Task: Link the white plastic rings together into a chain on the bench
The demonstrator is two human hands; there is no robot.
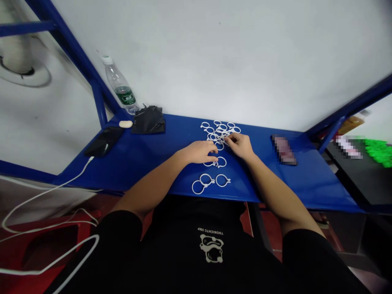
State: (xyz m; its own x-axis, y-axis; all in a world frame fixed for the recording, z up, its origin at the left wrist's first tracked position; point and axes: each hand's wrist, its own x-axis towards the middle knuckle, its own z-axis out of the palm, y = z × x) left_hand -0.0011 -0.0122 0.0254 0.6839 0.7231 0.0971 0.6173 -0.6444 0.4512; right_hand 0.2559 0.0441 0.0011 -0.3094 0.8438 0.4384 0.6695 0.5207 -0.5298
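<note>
Several white plastic ring clips, each a thin hoop with a small pronged tab, lie on the blue table. At the back, many of them overlap in a loose pile. My right hand is at the pile's right side, thumb and forefinger pinched on a ring clip. My left hand hovers at the pile's near left, fingers curved and apart, holding nothing that shows. Just below its fingers lie two ring clips, one partly covered. Near the front edge, three more rest, two of them overlapping.
On the left are a plastic bottle, a black plastic bag, a pale oval object and a black phone with a white cable. A blurred-out phone-like object lies right. Blue frame bars and a wall bound the table.
</note>
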